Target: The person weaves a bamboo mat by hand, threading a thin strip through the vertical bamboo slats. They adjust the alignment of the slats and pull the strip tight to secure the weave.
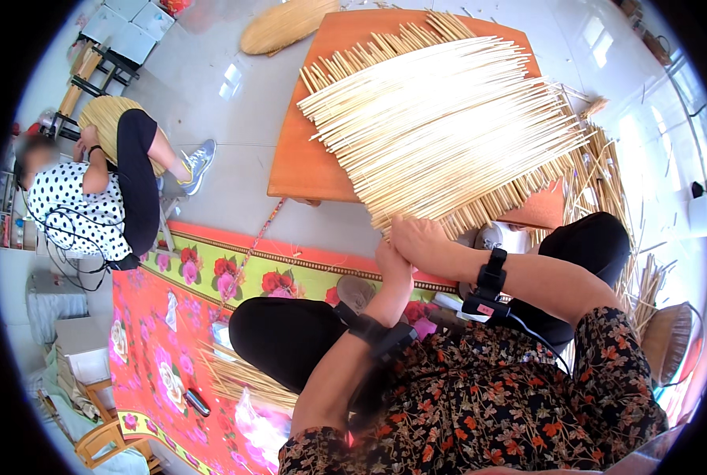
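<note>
Flowered clothing (pixel 480 396) lies nearest; left hand (pixel 394 260) and right hand (pixel 417 237) meet at the stalk mat (pixel 448 127), their exact grip unclear.

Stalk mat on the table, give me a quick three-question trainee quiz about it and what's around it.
1. True or false: the wearer's left hand and right hand are both at the near edge of the stalk mat.
2. What colour is the table under the mat? A) green B) orange C) blue
3. Fill in: the red cloth is printed with ____.

Key: 1. True. 2. B. 3. Flowers.
</note>
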`<state>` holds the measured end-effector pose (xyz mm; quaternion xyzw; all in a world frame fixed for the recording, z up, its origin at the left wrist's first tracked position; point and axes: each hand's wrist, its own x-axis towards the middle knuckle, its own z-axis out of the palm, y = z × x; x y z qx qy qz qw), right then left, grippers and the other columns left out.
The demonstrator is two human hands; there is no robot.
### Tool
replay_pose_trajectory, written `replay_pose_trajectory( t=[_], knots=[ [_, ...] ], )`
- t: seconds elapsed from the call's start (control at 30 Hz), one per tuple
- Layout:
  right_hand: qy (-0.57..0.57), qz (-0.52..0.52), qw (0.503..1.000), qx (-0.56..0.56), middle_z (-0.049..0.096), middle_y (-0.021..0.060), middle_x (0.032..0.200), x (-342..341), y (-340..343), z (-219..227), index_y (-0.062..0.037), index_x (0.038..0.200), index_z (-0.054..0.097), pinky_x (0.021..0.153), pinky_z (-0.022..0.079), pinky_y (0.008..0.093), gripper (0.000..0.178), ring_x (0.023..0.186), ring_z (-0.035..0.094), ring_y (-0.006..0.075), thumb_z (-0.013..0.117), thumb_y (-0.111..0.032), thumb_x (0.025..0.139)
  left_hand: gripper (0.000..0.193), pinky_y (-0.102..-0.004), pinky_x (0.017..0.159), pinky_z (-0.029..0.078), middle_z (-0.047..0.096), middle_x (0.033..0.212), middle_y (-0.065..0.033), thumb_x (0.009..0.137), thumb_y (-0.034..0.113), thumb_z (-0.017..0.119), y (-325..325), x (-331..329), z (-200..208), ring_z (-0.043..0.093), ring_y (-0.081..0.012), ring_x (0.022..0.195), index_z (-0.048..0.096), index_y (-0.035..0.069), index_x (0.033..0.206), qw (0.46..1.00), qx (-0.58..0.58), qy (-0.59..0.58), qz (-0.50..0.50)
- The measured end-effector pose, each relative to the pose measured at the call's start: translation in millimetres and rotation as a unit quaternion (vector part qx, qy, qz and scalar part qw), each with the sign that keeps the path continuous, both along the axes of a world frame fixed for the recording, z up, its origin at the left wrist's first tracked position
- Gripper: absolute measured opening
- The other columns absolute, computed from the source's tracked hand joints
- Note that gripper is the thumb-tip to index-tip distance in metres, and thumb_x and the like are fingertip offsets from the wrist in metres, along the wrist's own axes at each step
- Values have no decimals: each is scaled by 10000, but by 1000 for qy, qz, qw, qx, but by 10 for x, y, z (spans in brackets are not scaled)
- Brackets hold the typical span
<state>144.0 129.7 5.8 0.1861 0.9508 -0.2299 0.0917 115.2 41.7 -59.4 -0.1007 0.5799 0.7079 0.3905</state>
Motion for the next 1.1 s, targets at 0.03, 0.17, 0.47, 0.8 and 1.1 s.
replay_pose_trajectory(
  t=[0.03, 0.17, 0.47, 0.8, 1.1],
  knots=[
    [11, 6, 1000, -4, 658, 217, 752, 23, 8, -2, 72, 932, 503, 607, 557, 394, 242, 759, 700, 352, 633, -95, 814, 155, -270, 370, 304, 567, 673, 3, 958, 177, 521, -4, -1, -10, 501, -93, 474, 597, 76, 869, 1000, -2, -7, -3],
    [10, 19, 998, -64, 653, 235, 742, 25, 66, 21, 83, 943, 489, 608, 553, 409, 251, 759, 695, 374, 623, -90, 820, 334, -293, 358, 307, 552, 659, -14, 976, 353, 577, -8, -32, -78, 499, -115, 470, 546, 58, 823, 999, 30, -31, 2],
    [58, 28, 994, -84, 669, 208, 774, 152, 302, -210, 28, 1008, 500, 637, 541, 420, 321, 757, 686, 351, 694, -76, 775, 420, -325, 437, 514, 641, 771, -70, 976, 452, 521, 147, -43, 211, 620, -180, 546, 608, 41, 968, 994, -70, -54, -57],
    [120, -355, 796, -476, 655, 53, 923, 1543, -75, -635, -1, 1000, 626, 694, 514, 308, 171, 800, 628, 146, 633, -152, 921, 537, -266, 398, 510, 684, 721, -140, 1031, 449, 382, 12, 46, 397, 624, -174, 473, 619, -30, 992, 992, -45, 43, -106],
    [286, -184, 774, -534, 577, 107, 1255, 950, -134, -1527, -35, 1304, 514, 940, 466, 345, 463, 1113, 547, 193, 663, -228, 910, 549, -234, 423, 520, 696, 741, -126, 1015, 509, 400, -190, 165, 502, 621, -123, 484, 590, -6, 1038, 990, -62, 52, -115]
  ],
)
